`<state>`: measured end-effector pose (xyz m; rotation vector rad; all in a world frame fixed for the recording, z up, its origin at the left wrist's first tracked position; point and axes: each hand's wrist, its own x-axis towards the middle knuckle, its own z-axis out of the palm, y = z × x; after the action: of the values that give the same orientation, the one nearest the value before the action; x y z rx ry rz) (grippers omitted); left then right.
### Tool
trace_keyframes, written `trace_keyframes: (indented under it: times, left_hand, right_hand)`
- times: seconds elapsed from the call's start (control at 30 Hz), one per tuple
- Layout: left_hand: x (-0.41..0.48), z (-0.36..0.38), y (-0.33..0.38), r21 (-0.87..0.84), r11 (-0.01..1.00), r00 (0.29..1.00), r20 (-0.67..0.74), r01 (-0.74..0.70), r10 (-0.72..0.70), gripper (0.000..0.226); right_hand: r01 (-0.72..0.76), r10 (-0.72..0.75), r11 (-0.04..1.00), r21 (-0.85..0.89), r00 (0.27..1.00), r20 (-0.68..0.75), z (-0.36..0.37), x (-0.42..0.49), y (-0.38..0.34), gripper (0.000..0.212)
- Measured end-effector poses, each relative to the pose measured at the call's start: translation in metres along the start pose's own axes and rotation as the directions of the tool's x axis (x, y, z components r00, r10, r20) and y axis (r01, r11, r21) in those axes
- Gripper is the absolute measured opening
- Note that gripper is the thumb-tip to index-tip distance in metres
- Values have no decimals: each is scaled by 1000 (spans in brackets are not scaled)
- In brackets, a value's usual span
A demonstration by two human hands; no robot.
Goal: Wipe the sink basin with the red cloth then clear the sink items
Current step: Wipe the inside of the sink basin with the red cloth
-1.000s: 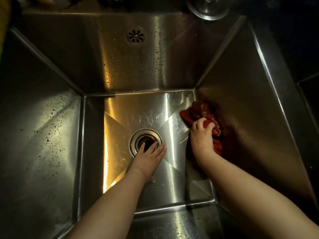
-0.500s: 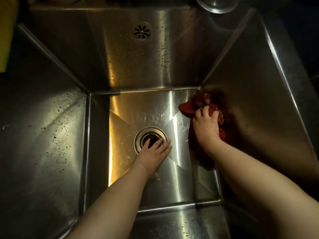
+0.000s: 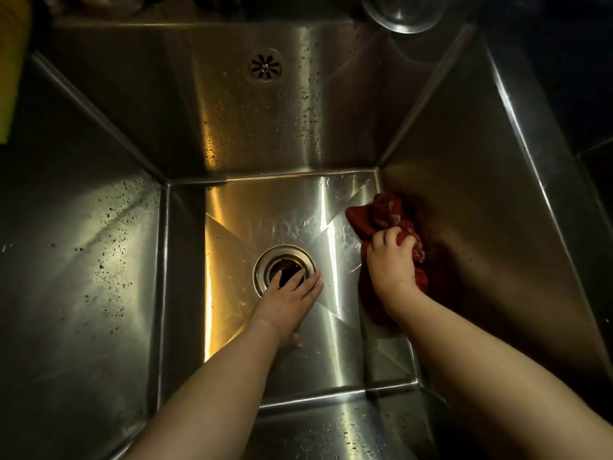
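Far left of frame: a yellow-green strip (image 3: 8,78) at the edge, too cropped to identify. Left wall of the sink basin (image 3: 83,260) carries dark specks and droplets, unwiped by my reading.

Centre: the left hand (image 3: 285,303) lies flat on the basin floor, fingers together and extended, tips overlapping the lower rim of the drain (image 3: 285,268). It holds nothing. Compared with a second ago it has hardly shifted; I take it as a brace. Above, on the back wall, the overflow grille (image 3: 264,65), with more droplets to its right.

Right of centre: the right hand (image 3: 393,263) is clenched on the red cloth (image 3: 381,214), fingers curled into the bunched fabric. The cloth sits on the floor where it meets the right wall, just short of the far right corner. Over the last second hand and cloth have crept up along that seam toward the corner (small travel, but steady). That suggests the wipe is mid-stroke on the right edge, with left and back walls still to do.

Surface: brushed steel, wet, fresh smear arcs between drain and cloth. Upper right, a shiny round fitting (image 3: 403,11) on the rim. Room is dim; surroundings go to black.
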<state>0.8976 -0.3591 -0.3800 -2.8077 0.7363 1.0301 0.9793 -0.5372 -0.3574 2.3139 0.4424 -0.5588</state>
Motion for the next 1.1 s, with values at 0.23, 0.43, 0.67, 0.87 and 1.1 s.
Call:
trace_keyframes:
  times: [0.23, 0.43, 0.67, 0.87, 1.1]
  left_hand:
    - [-13, 14, -15, 34, 998, 998, -11, 58, -58, 100]
    - [-23, 22, -44, -39, 972, 971, -41, 233, -235, 99]
    - [-21, 15, -72, -108, 937, 938, -61, 333, -340, 104]
    - [-9, 5, -92, -165, 925, 935, -30, 344, -353, 122]
    - [4, -4, -113, -201, 909, 924, -39, 365, -380, 133]
  right_hand:
    - [13, -2, 819, 574, 1000, -20, -2, -9, -4, 50]
    - [247, -24, 668, 702, 950, -311, -5, 6, -18, 58]
    - [226, -220, 730, 645, 971, -91, -4, 26, -19, 100]
    - [149, 6, 611, 777, 981, -193, -16, 40, -22, 71]
    - [50, 460, 187, 981, 878, -133, -39, 72, -39, 64]
